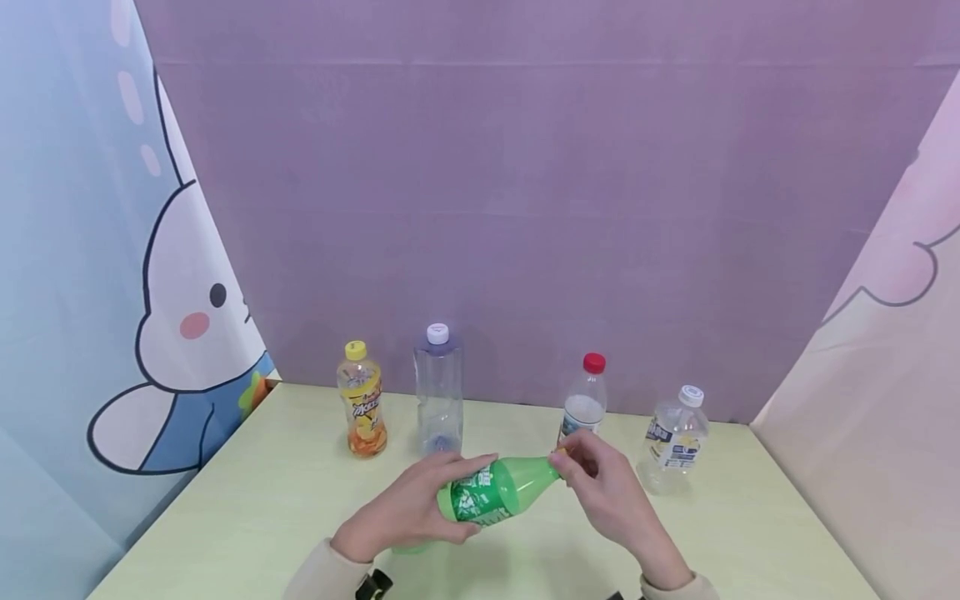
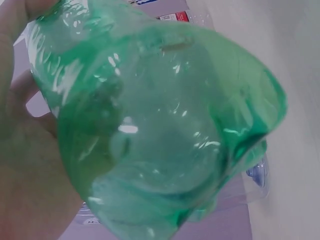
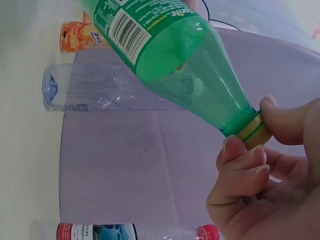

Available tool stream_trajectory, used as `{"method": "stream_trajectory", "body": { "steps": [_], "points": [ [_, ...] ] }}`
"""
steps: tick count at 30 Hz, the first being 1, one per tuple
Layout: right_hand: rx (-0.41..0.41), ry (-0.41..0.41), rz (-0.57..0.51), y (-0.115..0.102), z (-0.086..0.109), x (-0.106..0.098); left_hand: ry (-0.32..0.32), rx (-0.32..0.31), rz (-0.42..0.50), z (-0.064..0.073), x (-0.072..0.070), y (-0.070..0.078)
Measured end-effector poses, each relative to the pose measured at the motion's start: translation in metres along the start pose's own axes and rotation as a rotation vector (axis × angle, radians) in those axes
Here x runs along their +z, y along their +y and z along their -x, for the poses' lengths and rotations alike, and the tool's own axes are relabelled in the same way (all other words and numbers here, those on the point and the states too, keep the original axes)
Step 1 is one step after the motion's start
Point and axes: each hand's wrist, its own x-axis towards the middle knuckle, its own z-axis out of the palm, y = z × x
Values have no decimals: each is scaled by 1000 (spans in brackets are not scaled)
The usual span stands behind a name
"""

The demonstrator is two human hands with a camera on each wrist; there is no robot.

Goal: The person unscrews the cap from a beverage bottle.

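A green plastic soda bottle (image 1: 480,498) with a printed green label is held tilted above the table, its neck toward the right. My left hand (image 1: 420,502) grips it round the body, thumb and fingers on opposite sides. With thumb and fingertips my right hand (image 1: 600,483) pinches the yellow cap (image 3: 256,131) at the neck. The left wrist view looks onto the bottle's clear green base (image 2: 160,120), close to the camera. In the right wrist view the label's barcode (image 3: 129,36) faces the camera.
Behind the hands on the pale table (image 1: 285,500) stand a yellow-capped bottle (image 1: 363,408), a tall clear white-capped bottle (image 1: 438,383), a red-capped bottle (image 1: 585,396) and a squat clear white-capped bottle (image 1: 673,446). A purple cloth backdrop (image 1: 525,208) rises behind the table.
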Motion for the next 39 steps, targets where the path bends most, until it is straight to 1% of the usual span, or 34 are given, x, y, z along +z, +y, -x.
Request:
{"method": "stream_trajectory", "body": {
  "steps": [3, 8, 10, 13, 17, 22, 31, 39],
  "points": [
    [-38, -12, 12, 2, 0, -1, -17, -21, 40, 0, 0, 0],
    [-152, -15, 31, 6, 0, -4, -35, -44, 59, -1, -2, 0],
    [-188, -16, 31, 7, 0, -5, -40, -43, 55, -2, -3, 0],
    [-215, -24, 27, 7, 0, -6, -45, -40, 53, -2, -4, 1],
    [-246, -49, 12, 8, -1, -6, -61, -48, 67, -1, -5, 0],
    [-306, -79, -14, 11, -1, -8, -81, -50, 94, -1, -5, -1],
    [-429, -94, -29, 13, 0, -11, -91, -35, 117, -1, -5, -2],
    [-566, -92, -36, 17, -3, -10, -101, -38, 142, -1, -5, -3]
  ]
}}
